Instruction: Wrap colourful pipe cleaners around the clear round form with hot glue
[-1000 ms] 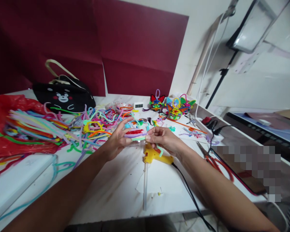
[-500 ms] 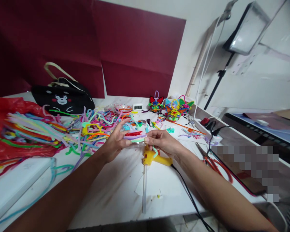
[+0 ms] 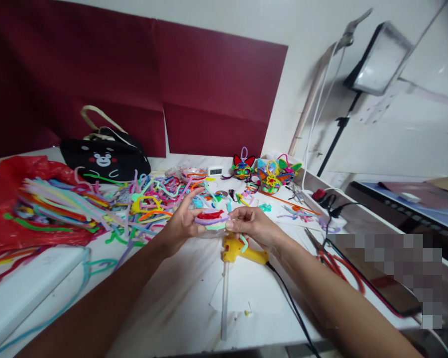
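Note:
Between my hands, above the table, is a small rounded piece wrapped with red, lilac and mint pipe cleaners (image 3: 211,220), with a clear rim showing beneath. My left hand (image 3: 184,219) grips its left side between thumb and fingers, the index finger raised. My right hand (image 3: 248,224) pinches its right edge, where the mint strand runs; a short mint end (image 3: 244,243) hangs below those fingers. Just under my right hand lies a yellow hot glue gun (image 3: 242,251) with a clear glue stick (image 3: 224,303) sticking out toward me.
Loose pipe cleaners (image 3: 149,199) heap at the left, more on a red plastic bag (image 3: 7,174). Finished colourful cat-face ornaments (image 3: 271,179) stand at the back. Orange-handled scissors (image 3: 336,266) and a dark tablet-like device (image 3: 373,273) lie right. The glue gun's black cord (image 3: 289,293) trails forward.
The camera view has tilted slightly, shifting everything a little down and right. The held piece has tipped a bit, showing more of its red top; both hands keep their grip.

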`<state>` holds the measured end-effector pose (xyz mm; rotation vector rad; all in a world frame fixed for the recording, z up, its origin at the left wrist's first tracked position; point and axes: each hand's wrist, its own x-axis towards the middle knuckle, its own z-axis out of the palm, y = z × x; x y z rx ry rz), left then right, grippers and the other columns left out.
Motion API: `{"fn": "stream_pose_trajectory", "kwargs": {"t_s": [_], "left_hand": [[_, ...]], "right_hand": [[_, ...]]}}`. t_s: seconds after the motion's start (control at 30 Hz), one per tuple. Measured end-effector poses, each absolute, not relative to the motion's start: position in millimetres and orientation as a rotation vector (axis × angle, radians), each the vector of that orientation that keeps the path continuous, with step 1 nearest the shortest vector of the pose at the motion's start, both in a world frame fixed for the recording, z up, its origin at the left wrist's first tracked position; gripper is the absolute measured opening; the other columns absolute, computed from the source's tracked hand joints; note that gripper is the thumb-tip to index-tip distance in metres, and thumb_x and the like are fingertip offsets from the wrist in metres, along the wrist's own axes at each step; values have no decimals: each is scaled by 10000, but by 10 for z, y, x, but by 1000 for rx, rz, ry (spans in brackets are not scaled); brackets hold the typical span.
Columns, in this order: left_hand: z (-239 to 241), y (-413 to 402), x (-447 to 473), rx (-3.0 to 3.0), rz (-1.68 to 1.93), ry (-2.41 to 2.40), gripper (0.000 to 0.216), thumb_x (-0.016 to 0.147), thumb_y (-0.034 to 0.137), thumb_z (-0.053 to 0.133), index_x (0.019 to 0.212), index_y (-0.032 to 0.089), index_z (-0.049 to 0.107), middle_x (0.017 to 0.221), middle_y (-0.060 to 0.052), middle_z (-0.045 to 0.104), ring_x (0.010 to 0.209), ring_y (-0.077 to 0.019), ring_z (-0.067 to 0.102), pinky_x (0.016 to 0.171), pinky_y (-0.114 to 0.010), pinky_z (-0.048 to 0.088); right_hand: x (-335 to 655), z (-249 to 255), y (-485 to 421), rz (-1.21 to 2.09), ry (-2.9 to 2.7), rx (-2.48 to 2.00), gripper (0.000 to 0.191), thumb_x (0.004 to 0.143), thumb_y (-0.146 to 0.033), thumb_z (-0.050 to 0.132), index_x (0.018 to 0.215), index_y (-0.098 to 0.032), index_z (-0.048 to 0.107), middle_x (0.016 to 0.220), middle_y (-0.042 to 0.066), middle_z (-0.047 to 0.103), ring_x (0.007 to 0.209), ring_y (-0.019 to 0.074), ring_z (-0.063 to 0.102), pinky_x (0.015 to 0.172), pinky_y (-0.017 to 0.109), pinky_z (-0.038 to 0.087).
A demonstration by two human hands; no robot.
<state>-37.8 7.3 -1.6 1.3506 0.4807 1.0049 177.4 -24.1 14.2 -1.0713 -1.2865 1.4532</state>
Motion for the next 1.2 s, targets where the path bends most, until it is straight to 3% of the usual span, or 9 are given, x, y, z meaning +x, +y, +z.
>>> {"fn": "stream_pose_trajectory", "kwargs": {"t_s": [0.4,0.7,0.97,1.2], "left_hand": [[-105,107,-370,1314,1033,517,1019,629,279,849,1482,287,292,1093,-91,696,978,-293,714,812,-353,540],[-4,52,-360,1255,1007,480,930,689,274,821,1465,238,310,1181,-130,695,1103,-323,677,987,-449,479],[16,44,-371,1236,997,444,908,692,280,851,1437,241,335,1185,-130,706,1140,-332,668,1017,-454,466],[24,44,-388,1239,977,438,912,685,307,868,1433,238,350,1215,-144,689,1169,-340,652,1040,-466,447]], "right_hand": [[1798,72,-211,1476,-1256,-1087,560,427,-477,952,786,-150,673,620,-33,633,484,74,511,450,205,329],[1784,84,-212,1520,-1215,-1016,496,481,-461,938,748,-158,650,571,-43,606,468,77,494,446,209,309],[1804,112,-221,1506,-1226,-1016,487,493,-460,938,763,-156,668,596,-35,632,502,89,554,496,212,405],[1796,119,-220,1521,-1202,-1023,502,476,-462,942,759,-155,664,588,-39,628,482,87,542,468,212,401]]}}
